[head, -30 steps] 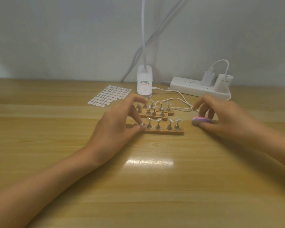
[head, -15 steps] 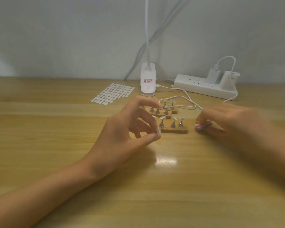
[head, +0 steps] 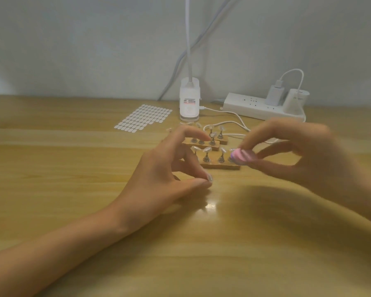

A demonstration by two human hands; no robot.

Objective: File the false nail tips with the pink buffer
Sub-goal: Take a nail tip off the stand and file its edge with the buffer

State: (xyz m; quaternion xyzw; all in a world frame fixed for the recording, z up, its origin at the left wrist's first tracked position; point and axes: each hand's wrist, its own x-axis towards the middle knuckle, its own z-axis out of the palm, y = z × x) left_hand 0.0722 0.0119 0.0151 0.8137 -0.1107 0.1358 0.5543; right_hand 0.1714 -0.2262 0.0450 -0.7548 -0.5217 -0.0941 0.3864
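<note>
My right hand pinches the pink buffer between thumb and fingers, holding it just over the right end of the front wooden stand. False nail tips sit on metal pegs on that stand and on the stands behind it. My left hand hovers at the stands' left end. Its thumb and a fingertip pinch what looks like one small pale nail tip just above the table; the index finger points over the back stand.
A sheet of white adhesive tabs lies at the back left. A white lamp base stands behind the stands, a power strip with chargers to its right. A white cable loops past the stands. Loose tips lie nearby.
My left hand drew back from the front stand with thumb and fingertip pinched together. My right hand lifted the pink buffer off the table and brought it left over the stand's right end.
</note>
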